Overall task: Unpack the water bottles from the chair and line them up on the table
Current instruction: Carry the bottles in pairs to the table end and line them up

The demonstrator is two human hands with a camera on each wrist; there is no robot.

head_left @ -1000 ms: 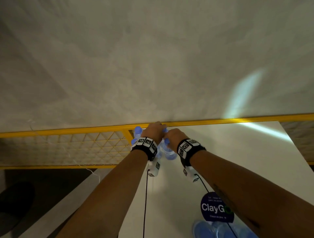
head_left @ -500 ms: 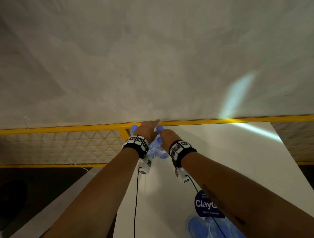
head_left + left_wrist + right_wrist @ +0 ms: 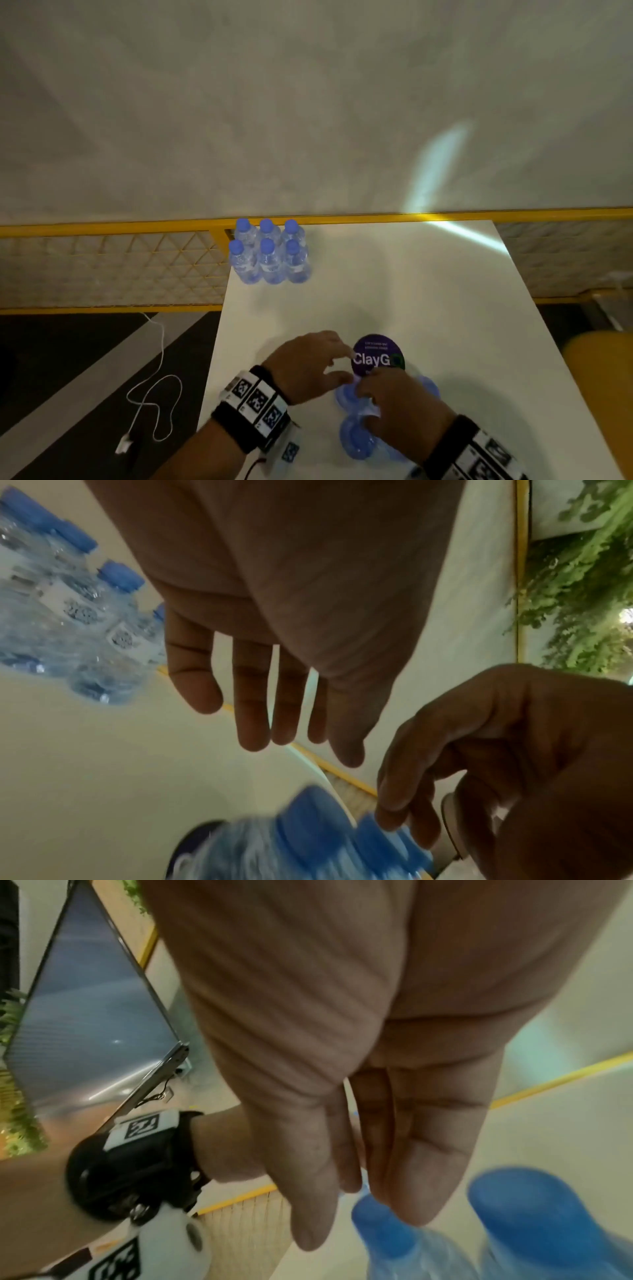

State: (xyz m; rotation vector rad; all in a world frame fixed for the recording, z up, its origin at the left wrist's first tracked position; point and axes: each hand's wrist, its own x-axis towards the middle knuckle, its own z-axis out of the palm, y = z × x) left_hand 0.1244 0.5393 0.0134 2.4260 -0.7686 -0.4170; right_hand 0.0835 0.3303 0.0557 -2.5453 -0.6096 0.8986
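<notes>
Both hands hover over the near bottles on the white table: left hand spread with straight fingers, holding nothing; right hand fingers touching blue caps, grip unclear. Six upright bottles stand at the table's far left corner.

**Hands leave the far bottles and come back to the near cluster**

A second ago both hands are stretched out at the table's far left corner, covering the bottles there. Now the six set-down bottles stand uncovered in two rows of three by the yellow rail, with nothing touching them. The left hand is back at the near end, fingers straight and spread, beside the round purple sticker. The right hand now rests over the blue caps of the near bottles, its fingertips touching a cap in the wrist views.
</notes>
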